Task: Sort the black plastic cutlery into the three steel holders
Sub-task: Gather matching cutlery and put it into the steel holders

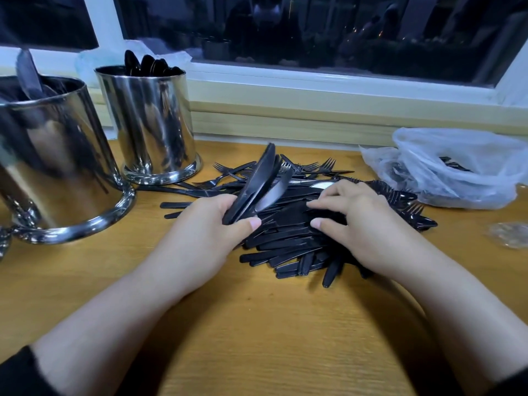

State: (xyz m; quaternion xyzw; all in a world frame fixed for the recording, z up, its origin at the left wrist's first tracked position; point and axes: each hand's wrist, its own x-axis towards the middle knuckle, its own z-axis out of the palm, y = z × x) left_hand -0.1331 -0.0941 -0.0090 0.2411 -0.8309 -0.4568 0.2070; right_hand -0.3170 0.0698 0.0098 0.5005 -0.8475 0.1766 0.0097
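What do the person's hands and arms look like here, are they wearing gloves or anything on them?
No gloves: both the left hand and the right hand are bare, with short, unpainted nails on the fingers. No rings, watch or bracelets show. The forearms are uncovered, and dark sleeves appear only at the bottom corners of the picture, pushed up towards the elbows.

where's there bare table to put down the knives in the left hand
Bare wood lies in front of the cutlery pile, between the forearms, and beside the near steel holder. It is crowded between the far steel holder and the plastic bag, where forks spread.
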